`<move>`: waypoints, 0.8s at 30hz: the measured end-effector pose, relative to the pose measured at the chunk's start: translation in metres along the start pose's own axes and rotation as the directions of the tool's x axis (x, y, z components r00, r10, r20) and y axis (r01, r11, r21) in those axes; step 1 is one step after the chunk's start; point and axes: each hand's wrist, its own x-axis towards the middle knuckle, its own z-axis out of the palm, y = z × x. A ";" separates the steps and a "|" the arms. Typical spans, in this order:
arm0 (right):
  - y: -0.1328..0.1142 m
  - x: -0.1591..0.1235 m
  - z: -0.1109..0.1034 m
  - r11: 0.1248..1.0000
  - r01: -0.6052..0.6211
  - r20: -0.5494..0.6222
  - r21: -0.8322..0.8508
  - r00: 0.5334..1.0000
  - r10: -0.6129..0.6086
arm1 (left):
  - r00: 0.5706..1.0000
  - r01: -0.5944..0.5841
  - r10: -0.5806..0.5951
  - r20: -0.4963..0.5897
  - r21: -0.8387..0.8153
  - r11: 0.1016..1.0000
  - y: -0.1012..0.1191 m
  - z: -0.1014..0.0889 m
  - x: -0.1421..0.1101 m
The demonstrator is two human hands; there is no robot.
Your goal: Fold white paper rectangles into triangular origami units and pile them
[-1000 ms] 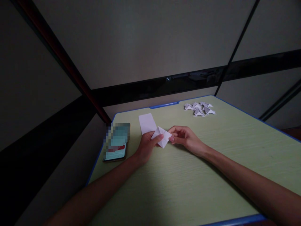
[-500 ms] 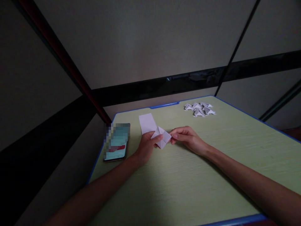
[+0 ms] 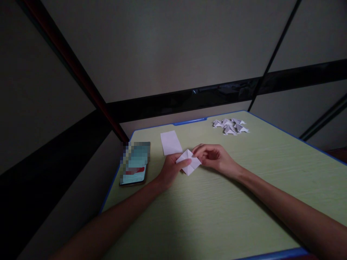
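Note:
A small diamond of folded white paper (image 3: pixel 189 169), with crease lines across its face, is held above the table. My left hand (image 3: pixel 170 171) pinches it from the left, thumb lying on top and the other fingers hidden beneath. At the paper's right corner is my right hand (image 3: pixel 217 157), its fingers curled and thumb and fingertips closed on the edge. Just behind my left hand lies a white paper sheet (image 3: pixel 171 142), flat on the table.
A phone (image 3: pixel 135 164) with a lit, partly blurred screen lies at the left edge of the pale green table (image 3: pixel 206 216). Several folded white paper figures (image 3: pixel 230 129) sit in a cluster at the back right. Cabinet panels (image 3: pixel 173 54) rise behind the table.
The folded paper has shifted slightly right and toward me, turning a little. My right fingers have moved from its corner tip to over its upper right edge. My left hand keeps its grip.

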 end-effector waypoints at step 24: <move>0.006 0.005 -0.004 0.982 -0.190 -0.200 -0.005 0.962 0.186 | 0.998 -0.029 0.044 -0.051 0.266 0.964 0.010 0.008 -0.005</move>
